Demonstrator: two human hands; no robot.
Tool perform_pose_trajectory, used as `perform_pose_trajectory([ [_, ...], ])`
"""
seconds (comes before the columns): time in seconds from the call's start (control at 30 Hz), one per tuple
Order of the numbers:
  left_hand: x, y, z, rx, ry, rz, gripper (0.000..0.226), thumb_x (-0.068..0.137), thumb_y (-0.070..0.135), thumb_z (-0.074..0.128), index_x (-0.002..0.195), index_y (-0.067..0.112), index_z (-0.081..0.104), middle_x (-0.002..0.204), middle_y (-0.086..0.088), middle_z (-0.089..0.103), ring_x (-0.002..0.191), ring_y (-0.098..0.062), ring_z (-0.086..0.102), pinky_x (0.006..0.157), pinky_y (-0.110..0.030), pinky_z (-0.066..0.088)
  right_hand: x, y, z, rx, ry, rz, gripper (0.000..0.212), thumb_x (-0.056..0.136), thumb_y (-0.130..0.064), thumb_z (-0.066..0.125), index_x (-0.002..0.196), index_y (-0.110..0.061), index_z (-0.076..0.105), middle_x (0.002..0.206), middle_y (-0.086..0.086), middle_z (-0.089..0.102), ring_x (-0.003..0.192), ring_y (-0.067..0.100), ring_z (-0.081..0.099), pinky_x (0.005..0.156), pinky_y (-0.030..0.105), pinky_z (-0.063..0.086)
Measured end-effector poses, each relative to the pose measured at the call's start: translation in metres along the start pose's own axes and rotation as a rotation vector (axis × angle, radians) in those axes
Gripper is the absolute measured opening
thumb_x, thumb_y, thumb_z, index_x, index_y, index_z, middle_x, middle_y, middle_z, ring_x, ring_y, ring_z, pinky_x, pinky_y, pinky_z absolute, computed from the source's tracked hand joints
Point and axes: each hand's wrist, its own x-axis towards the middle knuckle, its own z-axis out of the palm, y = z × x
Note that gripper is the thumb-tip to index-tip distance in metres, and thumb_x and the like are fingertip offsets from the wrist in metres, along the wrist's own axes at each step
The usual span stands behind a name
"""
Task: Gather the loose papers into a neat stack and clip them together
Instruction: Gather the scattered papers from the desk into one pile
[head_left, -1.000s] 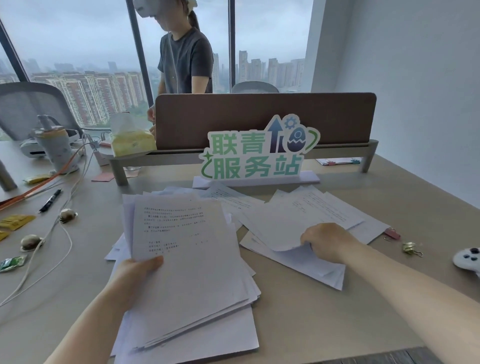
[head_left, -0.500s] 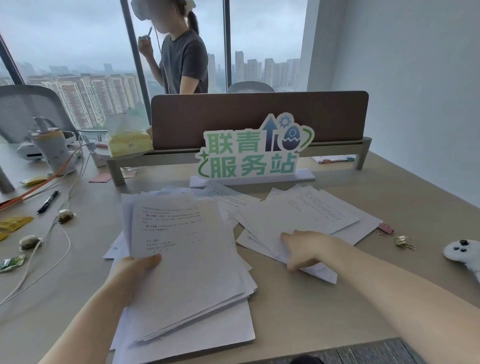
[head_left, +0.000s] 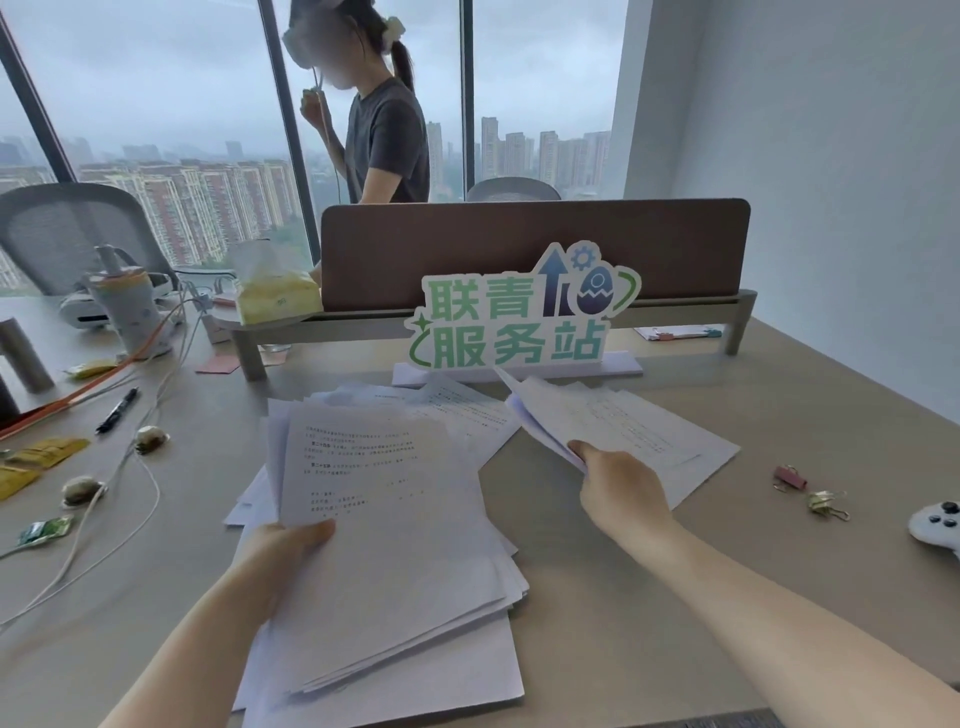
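Note:
A thick, fanned stack of printed papers (head_left: 395, 545) lies on the beige desk (head_left: 597, 613) in front of me. My left hand (head_left: 275, 561) grips its left edge, thumb on the top sheet. My right hand (head_left: 621, 486) pinches a smaller bundle of sheets (head_left: 623, 423) at its near corner; its left side is lifted off the desk. More loose sheets (head_left: 457, 402) stick out behind the big stack. A pink binder clip (head_left: 789, 478) and a gold binder clip (head_left: 826, 504) lie on the desk at the right, apart from both hands.
A green lettered sign (head_left: 519, 322) stands behind the papers before a brown divider (head_left: 535, 249). A white game controller (head_left: 937, 527) sits far right. Cables, a pen (head_left: 117, 410), a bottle (head_left: 127, 306) and wrappers fill the left. A person (head_left: 384, 119) stands beyond the divider.
My right hand has slid the right-hand sheets together and now lifts their left side off the desk. My left hand keeps its hold on the big stack.

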Motion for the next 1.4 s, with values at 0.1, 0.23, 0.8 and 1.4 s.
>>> perform_pose_trajectory([
  [0.1,-0.004,0.004,-0.003,0.017,-0.026,-0.047,0.028,0.081,0.01,0.073,0.107,0.0,0.067,0.101,-0.024,0.071,0.091,-0.042,0.068,0.09,-0.06,0.051,-0.01,-0.024,0.006,0.076,0.026,-0.116,0.057,0.095,-0.006,0.041,0.148,-0.025,0.04,0.108,0.008,0.072,0.094,0.03,0.068,0.073,0.034,0.05],
  [0.23,-0.007,0.008,-0.006,-0.048,-0.036,-0.038,0.035,0.093,0.027,0.06,0.119,0.004,0.059,0.105,-0.021,0.07,0.094,-0.039,0.067,0.088,-0.054,0.053,-0.028,-0.055,0.022,0.186,0.072,-0.321,0.055,0.097,-0.01,0.044,0.149,-0.027,0.041,0.129,0.0,0.066,0.109,0.027,0.066,0.084,0.033,0.051],
  [0.8,-0.013,0.018,-0.026,-0.224,-0.274,-0.012,0.041,0.083,0.025,0.064,0.121,0.01,0.063,0.091,-0.021,0.075,0.067,-0.034,0.074,0.06,-0.04,0.06,-0.038,-0.078,0.049,0.194,-0.231,-0.89,0.065,0.076,-0.003,0.061,0.137,-0.025,0.059,0.137,-0.002,0.061,0.123,0.018,0.058,0.099,0.026,0.046],
  [1.4,-0.045,0.046,0.009,-0.259,-0.077,0.364,0.045,0.065,0.0,0.079,0.108,-0.004,0.067,0.095,-0.023,0.072,0.083,-0.037,0.067,0.084,-0.052,0.056,0.012,-0.065,-0.013,1.15,-0.183,0.194,0.043,0.075,-0.041,0.082,0.107,-0.025,0.059,0.106,-0.006,0.07,0.093,0.019,0.067,0.091,0.043,0.052],
])
